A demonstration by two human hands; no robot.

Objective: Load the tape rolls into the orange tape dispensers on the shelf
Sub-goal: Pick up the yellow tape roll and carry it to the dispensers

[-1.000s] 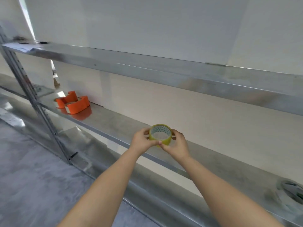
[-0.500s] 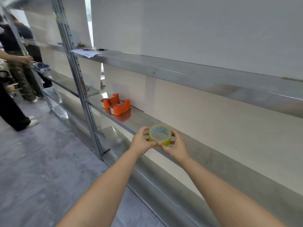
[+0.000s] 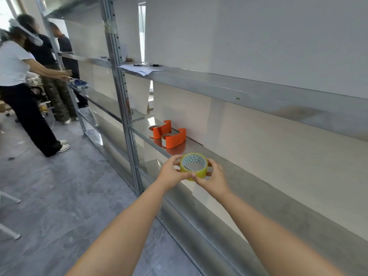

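Observation:
A yellow tape roll point(image 3: 193, 166) with a patterned inner core is held in front of me, just above the front edge of the metal shelf point(image 3: 258, 182). My left hand point(image 3: 172, 172) grips its left side and my right hand point(image 3: 216, 177) grips its right side. Two orange tape dispensers sit further left on the same shelf, each with a roll inside: the nearer one point(image 3: 174, 138) and the farther one point(image 3: 160, 129). They lie a little beyond the roll, apart from my hands.
A steel upright post point(image 3: 127, 120) stands left of the dispensers. Papers and pens point(image 3: 142, 68) lie on the upper shelf. Three people point(image 3: 22, 80) stand at the shelving to the far left. Grey floor lies below, with white table legs point(image 3: 10, 200) at the left edge.
My view has swung left, bringing the dispensers closer to my hands and the people into sight. Both hands keep the same grip on the roll.

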